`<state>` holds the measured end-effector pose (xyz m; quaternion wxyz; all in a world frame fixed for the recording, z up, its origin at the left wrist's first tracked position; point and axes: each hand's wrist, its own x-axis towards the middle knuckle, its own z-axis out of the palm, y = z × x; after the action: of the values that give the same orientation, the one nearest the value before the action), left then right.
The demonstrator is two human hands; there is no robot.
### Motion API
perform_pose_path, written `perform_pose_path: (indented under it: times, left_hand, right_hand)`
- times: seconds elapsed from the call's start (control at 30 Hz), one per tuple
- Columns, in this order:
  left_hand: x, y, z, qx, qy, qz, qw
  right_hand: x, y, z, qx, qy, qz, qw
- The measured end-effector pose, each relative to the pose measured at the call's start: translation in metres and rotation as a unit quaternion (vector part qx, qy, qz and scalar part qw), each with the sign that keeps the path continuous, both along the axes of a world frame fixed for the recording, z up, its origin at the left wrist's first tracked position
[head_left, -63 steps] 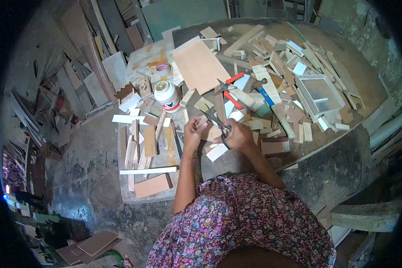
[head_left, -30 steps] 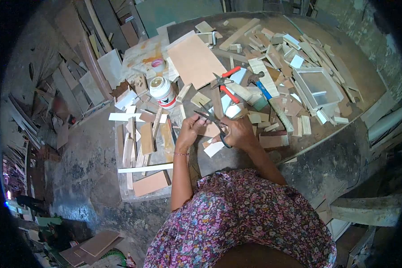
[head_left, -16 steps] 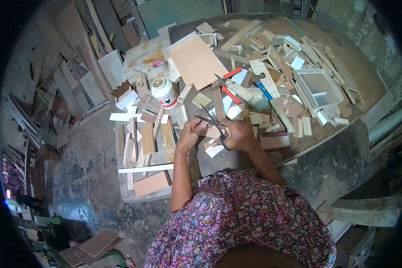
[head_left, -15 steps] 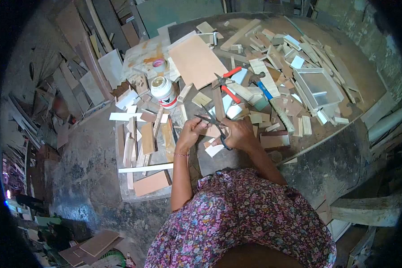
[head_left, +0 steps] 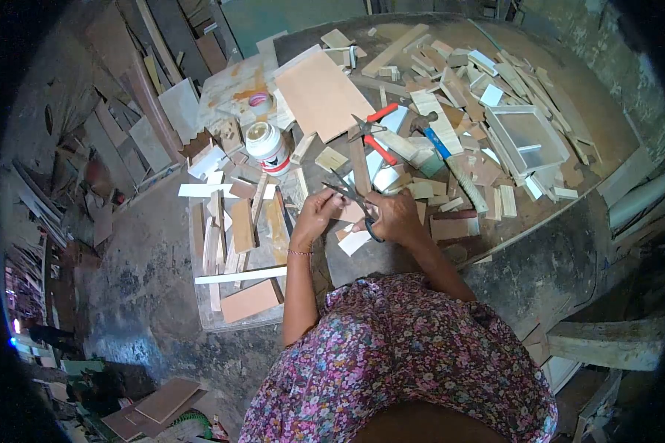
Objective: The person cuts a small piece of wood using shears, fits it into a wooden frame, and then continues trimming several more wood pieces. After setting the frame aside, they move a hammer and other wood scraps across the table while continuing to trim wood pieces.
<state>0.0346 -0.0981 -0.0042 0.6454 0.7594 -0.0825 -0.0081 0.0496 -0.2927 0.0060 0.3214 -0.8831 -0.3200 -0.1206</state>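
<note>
My right hand (head_left: 397,218) is closed around the dark handles of a pair of scissors (head_left: 355,196), whose blades are spread apart and point up and left. Close to the blades, the fingers of my left hand (head_left: 315,214) are pinched together; whatever they hold is too small to make out. Below the scissors lies a white offcut (head_left: 355,241). Just beyond my hands are red-handled pliers (head_left: 380,150) with their jaws apart, and a hammer (head_left: 437,144) with a blue and pale handle.
A white glue jar (head_left: 270,151) stands uncapped left of centre, with a tape roll (head_left: 259,102) behind it. A brown board (head_left: 324,94) lies at the back. Wood offcuts crowd the table's right side around a shallow box (head_left: 530,140). More wooden strips (head_left: 243,227) lie at the left.
The view has shifted slightly. Both hands stay in nearly the same place, with the scissors still spread; no object has visibly been picked up or put down.
</note>
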Motion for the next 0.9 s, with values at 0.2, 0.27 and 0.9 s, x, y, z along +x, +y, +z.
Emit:
perform_pose_path:
  times: [0.2,0.27,0.9]
  left_hand:
    - [0.000,-0.012,0.006,-0.030,-0.027,0.058,0.998]
    - [0.000,-0.014,0.008,-0.023,-0.035,0.070,0.997]
    - [0.007,-0.015,-0.010,-0.023,-0.068,0.085,0.994]
  right_hand:
    - [0.002,-0.001,0.005,-0.003,-0.004,-0.018,1.000]
    - [0.002,0.001,0.009,0.012,0.008,-0.016,1.000]
    - [-0.005,0.007,0.011,0.005,0.059,-0.053,0.997]
